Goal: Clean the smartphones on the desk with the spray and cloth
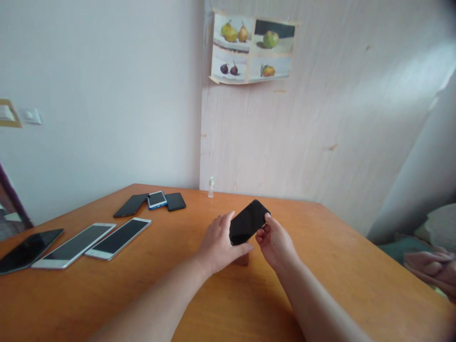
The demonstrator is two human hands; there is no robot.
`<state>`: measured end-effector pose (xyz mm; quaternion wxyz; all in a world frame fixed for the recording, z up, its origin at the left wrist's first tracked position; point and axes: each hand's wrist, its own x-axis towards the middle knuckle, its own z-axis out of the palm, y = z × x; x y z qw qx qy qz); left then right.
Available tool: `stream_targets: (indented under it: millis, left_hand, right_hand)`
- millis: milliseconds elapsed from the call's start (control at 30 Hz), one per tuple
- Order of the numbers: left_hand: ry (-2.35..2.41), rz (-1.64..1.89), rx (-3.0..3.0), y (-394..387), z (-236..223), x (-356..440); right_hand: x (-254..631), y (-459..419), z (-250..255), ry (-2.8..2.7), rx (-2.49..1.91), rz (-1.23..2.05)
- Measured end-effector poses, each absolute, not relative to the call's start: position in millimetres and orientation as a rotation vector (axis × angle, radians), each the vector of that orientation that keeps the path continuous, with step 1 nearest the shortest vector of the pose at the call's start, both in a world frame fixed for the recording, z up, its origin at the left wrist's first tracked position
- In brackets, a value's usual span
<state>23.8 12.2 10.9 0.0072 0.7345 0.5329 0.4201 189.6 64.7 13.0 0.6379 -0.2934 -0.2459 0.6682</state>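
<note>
A black smartphone (249, 222) is held tilted above the table, its dark screen facing me. My left hand (221, 244) wraps round its lower left end, the thumb stretched along the bottom edge. At the upper right corner, my right hand (276, 240) pinches the phone between thumb and curled fingers. Beneath the phone and partly hidden by my left hand, a small brown object (243, 260) rests on the table; I cannot make out its kind.
On the wooden table (320, 266), to the left, lie several phones and tablets, among them a white phone (119, 238) and a black tablet (30, 250). A small clear spray bottle (211, 188) stands by the back wall. Bedding (431, 261) lies beyond the right edge.
</note>
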Motion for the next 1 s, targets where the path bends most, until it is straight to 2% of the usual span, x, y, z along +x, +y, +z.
stream_targets:
  millis: [400,633,833,1000]
  left_hand:
    - [1.812,1.413,2.268,19.3,5.8,23.3]
    - [2.205,1.280,1.948,34.9,11.0,-9.2]
    - [2.357,1.161,1.784,40.9,12.3,-25.9]
    - [2.246,1.202,1.745,41.3,11.1,-24.8]
  right_hand:
    - [186.9,61.0,10.9,-0.755,-0.803,1.556]
    - [197.7,67.9,6.0,-0.786,-0.981,1.484]
    - [201.9,70.2,6.1,-0.816,-1.002,1.453]
    - [202.7,74.0,-0.4,-1.155,-1.221,1.207]
